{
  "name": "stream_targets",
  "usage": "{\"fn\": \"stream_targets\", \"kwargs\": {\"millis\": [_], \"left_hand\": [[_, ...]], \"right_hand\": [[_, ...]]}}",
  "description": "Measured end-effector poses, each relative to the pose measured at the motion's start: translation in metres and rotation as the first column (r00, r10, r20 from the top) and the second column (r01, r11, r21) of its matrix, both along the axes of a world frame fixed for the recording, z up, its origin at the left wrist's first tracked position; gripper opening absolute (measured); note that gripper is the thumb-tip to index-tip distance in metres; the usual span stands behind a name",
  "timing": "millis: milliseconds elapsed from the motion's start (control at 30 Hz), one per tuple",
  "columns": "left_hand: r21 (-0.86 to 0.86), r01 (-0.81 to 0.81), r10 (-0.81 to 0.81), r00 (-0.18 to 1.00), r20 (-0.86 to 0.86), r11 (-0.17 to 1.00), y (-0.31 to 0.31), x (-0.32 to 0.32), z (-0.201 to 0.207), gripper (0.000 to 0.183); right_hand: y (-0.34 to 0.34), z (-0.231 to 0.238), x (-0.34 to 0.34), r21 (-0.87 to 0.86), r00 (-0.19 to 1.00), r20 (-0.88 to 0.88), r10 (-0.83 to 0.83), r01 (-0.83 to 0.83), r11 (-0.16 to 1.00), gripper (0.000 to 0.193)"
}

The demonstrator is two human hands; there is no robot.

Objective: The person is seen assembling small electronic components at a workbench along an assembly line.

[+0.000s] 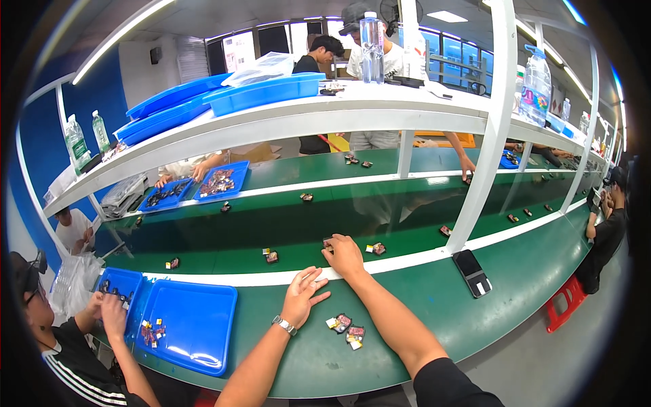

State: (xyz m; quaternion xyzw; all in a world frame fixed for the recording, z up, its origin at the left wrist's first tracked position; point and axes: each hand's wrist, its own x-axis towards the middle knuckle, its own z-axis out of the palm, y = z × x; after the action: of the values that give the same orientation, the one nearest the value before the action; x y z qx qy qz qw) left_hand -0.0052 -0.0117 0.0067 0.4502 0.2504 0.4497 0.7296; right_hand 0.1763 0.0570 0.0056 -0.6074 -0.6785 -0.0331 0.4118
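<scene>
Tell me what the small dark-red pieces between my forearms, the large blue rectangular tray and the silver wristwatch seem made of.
Small dark-red pieces: possibly plastic, slightly glossy from faint highlights, but too small to be sure.
Large blue rectangular tray: probably moulded plastic, glossy, from its even colour and bright reflections.
Silver wristwatch: likely metal, judging by its pale shine.

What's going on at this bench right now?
The right hand is stretched past the white rail, its fingertips at a small part. The left hand is open near the rail, apparently holding nothing. Two more small parts lie on the green table between the forearms. Left of them, a blue tray has some pieces in its corner; beside it, a co-worker's hands are busy.
</scene>
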Motion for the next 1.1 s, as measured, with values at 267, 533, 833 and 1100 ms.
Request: {"fn": "stream_targets", "kwargs": {"millis": [267, 533, 833, 1100], "left_hand": [[0.102, -0.021, 0.033, 0.993, -0.117, 0.995, 0.001, -0.009, -0.011, 0.027], [0.421, -0.115, 0.304, 0.858, -0.414, 0.9, 0.004, -0.004, -0.007, 0.014], [0.212, -0.132, 0.202, 0.915, -0.348, 0.968, 0.012, -0.017, -0.005, 0.019], [-0.051, 0.415, -0.415, 0.878, -0.24, 0.908, 0.012, -0.03, 0.011, 0.038]], "right_hand": [[-0.034, 0.01, 0.048, 0.107, 0.987, 0.058, -0.152, 0.145, 0.984, 0.048], [-0.034, -0.023, 0.112, -0.126, 0.928, -0.05, -0.369, 0.36, 0.924, 0.056], [-0.095, 0.015, 0.046, -0.132, 0.919, -0.331, 0.214, -0.27, 0.954, 0.067], [-0.128, 0.045, 0.001, -0.217, 0.813, -0.205, 0.545, -0.581, 0.785, 0.081]]}}
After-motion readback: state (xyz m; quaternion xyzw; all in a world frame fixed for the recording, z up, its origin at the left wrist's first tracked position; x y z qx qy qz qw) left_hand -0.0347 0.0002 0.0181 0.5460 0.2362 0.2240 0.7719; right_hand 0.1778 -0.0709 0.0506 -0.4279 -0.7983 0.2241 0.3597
